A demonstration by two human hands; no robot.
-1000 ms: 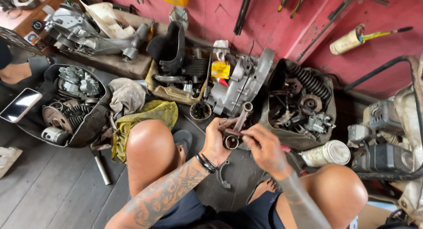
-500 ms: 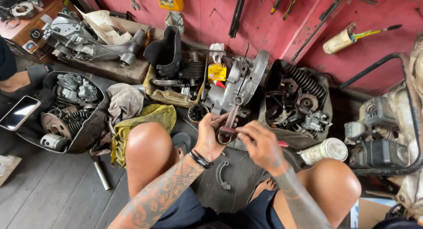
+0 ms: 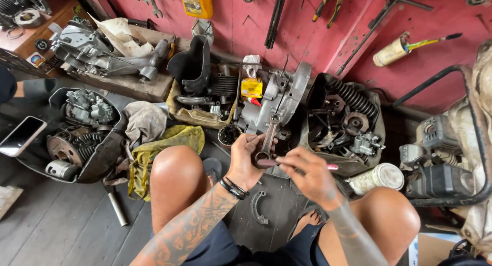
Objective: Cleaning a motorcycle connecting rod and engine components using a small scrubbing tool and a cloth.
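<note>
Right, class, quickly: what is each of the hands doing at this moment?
Left hand: closed around a metal connecting rod, held upright by its lower ring end.
Right hand: closed on a thin pink-tipped tool, its other end at the rod's lower ring.

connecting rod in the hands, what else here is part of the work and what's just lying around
In hand:
connecting rod, held by the left hand
thin pink-handled tool, held by the right hand at the rod's big end

Lying about:
engine casing
phone
yellow-green rag
curved metal part
white can
</note>
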